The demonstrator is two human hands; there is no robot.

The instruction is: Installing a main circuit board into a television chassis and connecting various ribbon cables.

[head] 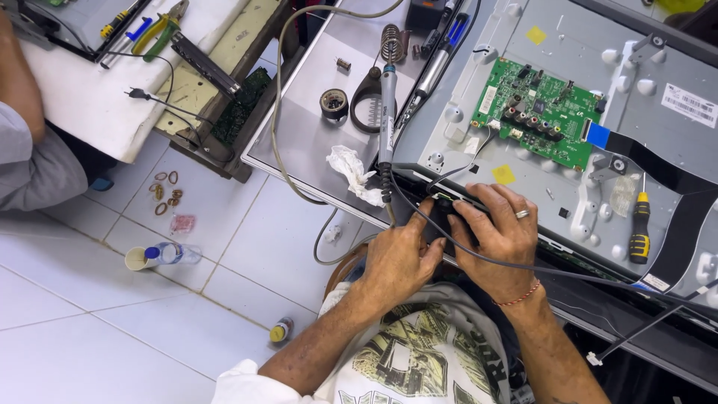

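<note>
My left hand point(398, 256) and my right hand point(499, 233) meet at the near edge of an opened flat-panel screen's metal back point(658, 135). Both pinch a small dark part point(447, 200) with a green spot, at the end of a black strip point(419, 173) on that edge. A grey cable point(568, 271) runs under my right hand, which wears a ring and a red wrist thread. A soldering iron point(387, 112) lies just beyond my left hand. A green circuit board point(537, 112) sits on the panel above my right hand.
A crumpled white tissue point(351, 173), a solder roll point(333, 103) and a coil stand point(393, 41) lie by the iron. A yellow-black screwdriver point(639, 228) rests at right. Another person's arm point(19, 82) sits at a white bench with pliers point(158, 31). A bottle point(168, 254) lies on the tiled floor.
</note>
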